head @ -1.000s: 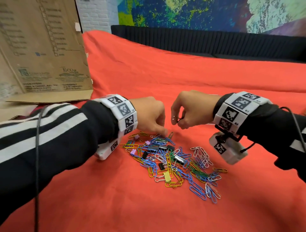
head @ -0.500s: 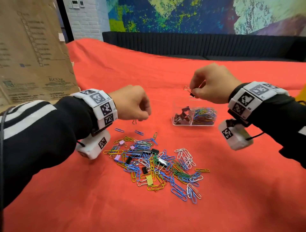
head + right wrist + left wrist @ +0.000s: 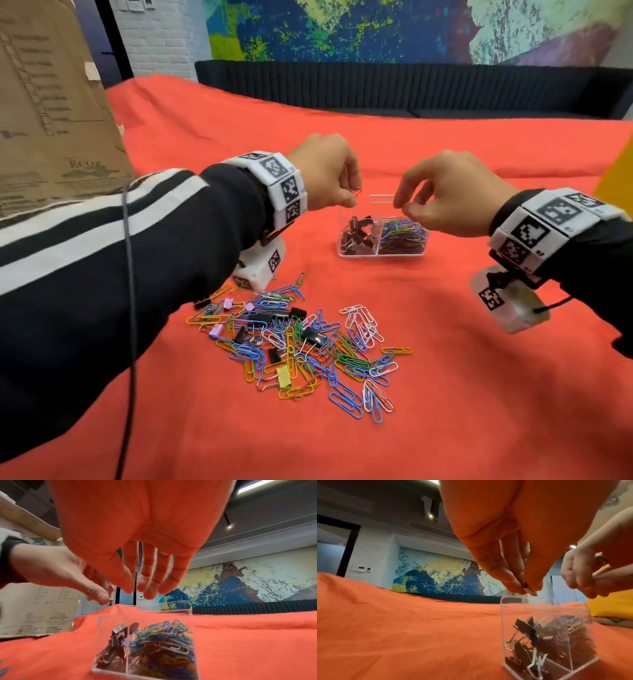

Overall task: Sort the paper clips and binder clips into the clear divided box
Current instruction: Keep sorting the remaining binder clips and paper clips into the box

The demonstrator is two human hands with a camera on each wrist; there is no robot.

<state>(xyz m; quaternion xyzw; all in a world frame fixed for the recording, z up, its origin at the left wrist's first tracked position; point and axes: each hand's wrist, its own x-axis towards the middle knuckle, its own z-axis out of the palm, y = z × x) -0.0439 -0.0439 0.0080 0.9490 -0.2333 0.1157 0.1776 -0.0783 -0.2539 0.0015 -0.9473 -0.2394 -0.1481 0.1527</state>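
A clear divided box [image 3: 380, 255] stands on the red cloth. Its left compartment holds black binder clips [image 3: 358, 233] and its right one coloured paper clips [image 3: 404, 236]. My left hand [image 3: 354, 202] hovers over the box's left side and pinches a small clip [image 3: 357, 192] between thumb and fingertips; what kind of clip is hard to tell. My right hand [image 3: 402, 205] hangs over the right side with relaxed, spread fingers [image 3: 147, 586] and holds nothing. A mixed pile of paper clips and binder clips [image 3: 301, 342] lies nearer to me.
A brown cardboard box [image 3: 51, 102] stands at the left edge of the cloth. A dark sofa back [image 3: 411, 89] runs along the far side. Something yellow [image 3: 618, 178] shows at the right edge.
My left hand rose from the pile to the box with a clip pinched. My right hand, which held a binder clip above the box, now has loose, empty fingers.
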